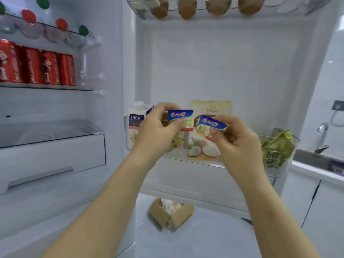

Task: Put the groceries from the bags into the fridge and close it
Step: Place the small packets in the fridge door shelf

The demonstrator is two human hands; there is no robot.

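Note:
My left hand [158, 125] pinches a small blue-and-white cheese packet [183, 120] between thumb and fingers. Beside it, my right hand [236, 140] pinches a second, matching packet [210, 125]. Both packets are held up in front of the open fridge door's shelf [195, 159], just above it. On that shelf stand a milk carton [135, 118] at the left, a coconut-print pouch [202, 148] behind the packets, and a green-gold bag [277, 148] at the right. A brown paper bag [171, 215] with groceries inside sits on the floor below.
Red cans [37, 67] line a shelf inside the fridge at the left, with bottles with coloured caps [61, 25] above and a drawer [52, 146] below. Eggs [188, 8] sit in the door's top rack. A sink and tap [322, 138] are at the right.

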